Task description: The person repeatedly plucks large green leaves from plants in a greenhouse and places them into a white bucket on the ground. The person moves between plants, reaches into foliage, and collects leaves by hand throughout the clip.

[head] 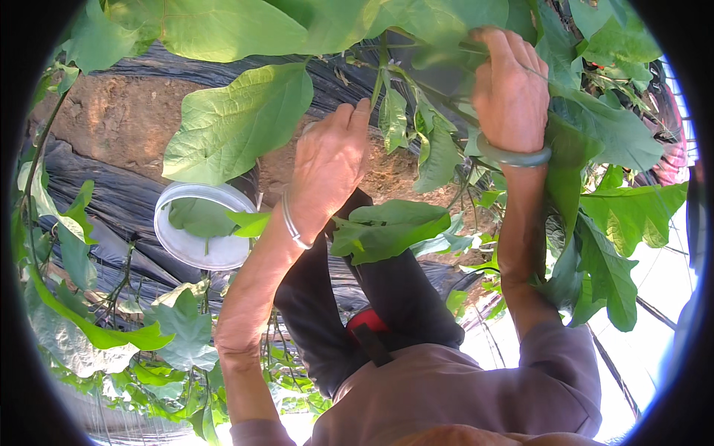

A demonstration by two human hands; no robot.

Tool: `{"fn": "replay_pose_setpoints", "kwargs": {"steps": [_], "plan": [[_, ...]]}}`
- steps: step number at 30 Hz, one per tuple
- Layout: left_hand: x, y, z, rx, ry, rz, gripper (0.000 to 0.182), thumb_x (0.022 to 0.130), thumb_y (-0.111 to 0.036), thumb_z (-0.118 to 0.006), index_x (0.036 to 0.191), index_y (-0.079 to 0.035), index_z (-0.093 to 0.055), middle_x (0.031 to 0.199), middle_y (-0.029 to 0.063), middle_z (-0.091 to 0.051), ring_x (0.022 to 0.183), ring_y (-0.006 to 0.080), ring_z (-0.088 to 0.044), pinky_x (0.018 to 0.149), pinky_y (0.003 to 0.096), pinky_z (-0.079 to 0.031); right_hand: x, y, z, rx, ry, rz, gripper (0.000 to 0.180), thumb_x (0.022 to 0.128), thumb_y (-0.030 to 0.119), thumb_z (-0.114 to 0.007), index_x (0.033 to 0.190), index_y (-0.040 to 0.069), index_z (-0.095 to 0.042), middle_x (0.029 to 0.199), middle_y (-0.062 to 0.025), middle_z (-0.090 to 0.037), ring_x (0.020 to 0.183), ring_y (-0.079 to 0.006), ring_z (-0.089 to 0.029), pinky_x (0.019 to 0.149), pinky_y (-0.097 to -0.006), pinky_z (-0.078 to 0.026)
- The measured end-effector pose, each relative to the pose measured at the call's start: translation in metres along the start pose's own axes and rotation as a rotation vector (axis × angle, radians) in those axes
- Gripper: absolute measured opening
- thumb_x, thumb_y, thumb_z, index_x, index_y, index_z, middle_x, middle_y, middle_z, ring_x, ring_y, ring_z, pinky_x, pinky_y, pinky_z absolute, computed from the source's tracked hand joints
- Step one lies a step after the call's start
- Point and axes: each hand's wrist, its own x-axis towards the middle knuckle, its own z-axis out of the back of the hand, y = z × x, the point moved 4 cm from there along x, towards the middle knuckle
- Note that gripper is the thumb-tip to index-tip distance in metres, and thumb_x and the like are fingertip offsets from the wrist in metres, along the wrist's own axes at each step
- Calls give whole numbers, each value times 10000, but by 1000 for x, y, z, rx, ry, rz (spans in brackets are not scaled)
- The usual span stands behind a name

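Note:
Broad-leaved green plants surround both of my hands. My left hand (334,148), with a silvery bangle at the wrist, is raised to a thin green stem (378,89); its fingertips touch or nearly touch the stem, and whether they grip it is unclear. Higher up and to the right, my right hand (513,92), with a greenish bangle, reaches among stems and leaves, its fingertips partly hidden by blurred foliage. Small curled leaves (392,118) hang between the hands. A large leaf (240,120) spreads left of my left hand.
A white bucket (162,223) with a leaf inside stands at the left on black plastic sheeting (117,189). Brown soil (128,122) shows between the sheets. Foliage crowds both sides. At the far right, red checked cloth (672,159) shows behind leaves.

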Motion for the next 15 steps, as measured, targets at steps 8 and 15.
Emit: {"fn": "replay_pose_setpoints", "kwargs": {"steps": [8, 15], "plan": [[14, -9, 16, 226, -140, -2, 438, 729, 5, -640, 1163, 47, -605, 893, 134, -588, 841, 302, -639, 731, 400, -525, -20, -13, -16, 11, 198, -167, 313, 789, 24, -591, 1099, 53, -617, 897, -143, -686, 857, -366, -647, 806, -442, -477], [97, -40, 37, -264, -176, -286, 386, 725, 86, -636, 1093, -30, -638, 1004, 114, -652, 927, 317, -632, 797, 387, -528, -7, -7, -6, 34, 177, -34, 290, 787, 23, -618, 1075, 56, -626, 921, -133, -688, 883, -343, -645, 781, -431, -490]]}}
